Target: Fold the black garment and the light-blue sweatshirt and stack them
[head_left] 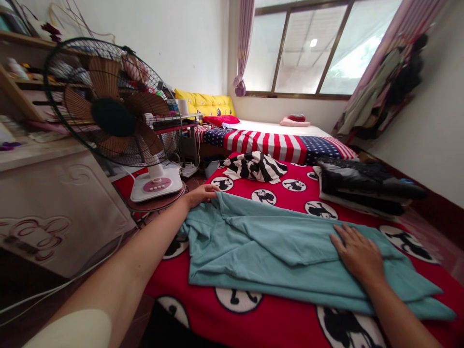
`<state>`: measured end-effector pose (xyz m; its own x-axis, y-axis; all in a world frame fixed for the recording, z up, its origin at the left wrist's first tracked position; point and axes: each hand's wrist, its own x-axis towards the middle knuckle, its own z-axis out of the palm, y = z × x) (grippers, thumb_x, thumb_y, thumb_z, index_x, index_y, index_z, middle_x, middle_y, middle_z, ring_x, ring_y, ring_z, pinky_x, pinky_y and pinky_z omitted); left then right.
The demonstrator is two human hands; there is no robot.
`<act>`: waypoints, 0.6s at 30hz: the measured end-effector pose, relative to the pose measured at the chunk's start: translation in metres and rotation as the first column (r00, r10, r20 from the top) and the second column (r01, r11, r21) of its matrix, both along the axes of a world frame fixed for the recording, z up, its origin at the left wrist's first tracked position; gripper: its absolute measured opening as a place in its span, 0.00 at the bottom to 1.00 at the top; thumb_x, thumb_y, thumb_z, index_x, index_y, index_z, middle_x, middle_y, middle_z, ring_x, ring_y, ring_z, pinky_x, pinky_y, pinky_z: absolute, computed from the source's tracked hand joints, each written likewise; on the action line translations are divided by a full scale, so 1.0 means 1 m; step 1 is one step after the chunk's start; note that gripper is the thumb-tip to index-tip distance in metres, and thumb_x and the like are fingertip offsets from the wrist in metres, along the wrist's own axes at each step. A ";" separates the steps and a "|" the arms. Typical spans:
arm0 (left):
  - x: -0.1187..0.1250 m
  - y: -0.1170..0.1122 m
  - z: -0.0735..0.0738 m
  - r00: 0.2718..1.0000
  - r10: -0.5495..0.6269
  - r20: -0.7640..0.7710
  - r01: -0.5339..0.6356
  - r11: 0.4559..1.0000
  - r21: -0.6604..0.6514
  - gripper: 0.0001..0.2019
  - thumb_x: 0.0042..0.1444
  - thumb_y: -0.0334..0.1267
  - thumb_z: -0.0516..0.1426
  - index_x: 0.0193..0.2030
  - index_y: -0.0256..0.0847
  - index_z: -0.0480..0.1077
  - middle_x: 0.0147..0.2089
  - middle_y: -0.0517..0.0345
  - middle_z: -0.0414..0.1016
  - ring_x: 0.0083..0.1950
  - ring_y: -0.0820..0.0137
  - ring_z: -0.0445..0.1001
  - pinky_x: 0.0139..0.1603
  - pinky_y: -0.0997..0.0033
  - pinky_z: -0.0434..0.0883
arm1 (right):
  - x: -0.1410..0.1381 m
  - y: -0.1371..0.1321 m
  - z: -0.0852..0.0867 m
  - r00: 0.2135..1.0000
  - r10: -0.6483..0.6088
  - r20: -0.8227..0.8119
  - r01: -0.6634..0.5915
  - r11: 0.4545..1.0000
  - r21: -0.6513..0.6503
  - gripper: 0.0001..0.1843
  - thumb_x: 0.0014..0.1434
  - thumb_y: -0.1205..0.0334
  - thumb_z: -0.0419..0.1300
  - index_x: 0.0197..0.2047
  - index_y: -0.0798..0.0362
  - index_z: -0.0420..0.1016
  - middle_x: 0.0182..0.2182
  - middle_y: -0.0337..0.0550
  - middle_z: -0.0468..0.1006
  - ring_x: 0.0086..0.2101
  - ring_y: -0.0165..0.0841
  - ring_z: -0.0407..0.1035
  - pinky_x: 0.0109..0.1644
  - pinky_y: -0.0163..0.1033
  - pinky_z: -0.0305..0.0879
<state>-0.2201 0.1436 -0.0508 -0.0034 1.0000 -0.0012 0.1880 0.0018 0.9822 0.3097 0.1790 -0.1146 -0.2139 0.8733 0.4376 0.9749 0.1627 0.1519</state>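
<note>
A teal garment (275, 244) lies partly folded across a red bed cover (290, 324) printed with black and white cartoon circles. My left hand (203, 194) reaches to the garment's far left corner and pinches the cloth edge there. My right hand (357, 253) rests flat on the right part of the garment, fingers spread and pressing it down.
A standing fan (116, 116) sits on a small round table at the left, beside a white cabinet (54, 203). A striped black and white cloth (255, 166) and a folded dark pile (362, 186) lie further back on the bed. A flag-patterned blanket (275, 145) lies beyond.
</note>
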 end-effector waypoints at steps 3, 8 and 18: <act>-0.003 0.002 -0.007 0.997 0.072 0.034 -0.073 0.997 0.023 0.23 0.33 0.49 0.69 0.35 0.36 0.74 0.30 0.58 0.74 0.27 0.75 0.70 0.24 0.78 0.64 | 0.000 0.000 0.000 1.000 -0.001 -0.003 0.001 1.000 0.002 0.32 0.65 0.47 0.38 0.62 0.53 0.66 0.62 0.49 0.65 0.60 0.45 0.59 0.59 0.54 0.56; 0.004 0.011 -0.019 0.962 0.273 0.016 -0.273 0.958 0.087 0.19 0.39 0.47 0.66 0.34 0.36 0.72 0.27 0.62 0.71 0.23 0.78 0.67 0.23 0.78 0.66 | 0.001 0.001 -0.001 1.000 0.010 0.008 -0.011 1.000 0.008 0.32 0.65 0.48 0.37 0.61 0.54 0.67 0.62 0.51 0.65 0.60 0.45 0.59 0.59 0.54 0.57; 0.024 0.022 -0.020 0.822 0.491 -0.289 -0.433 0.868 0.245 0.03 0.46 0.30 0.58 0.30 0.35 0.72 0.30 0.54 0.74 0.29 0.66 0.75 0.32 0.64 0.75 | 0.002 0.001 -0.002 1.000 0.017 -0.006 -0.017 1.000 0.011 0.32 0.65 0.47 0.38 0.61 0.55 0.67 0.62 0.51 0.65 0.60 0.46 0.59 0.59 0.55 0.56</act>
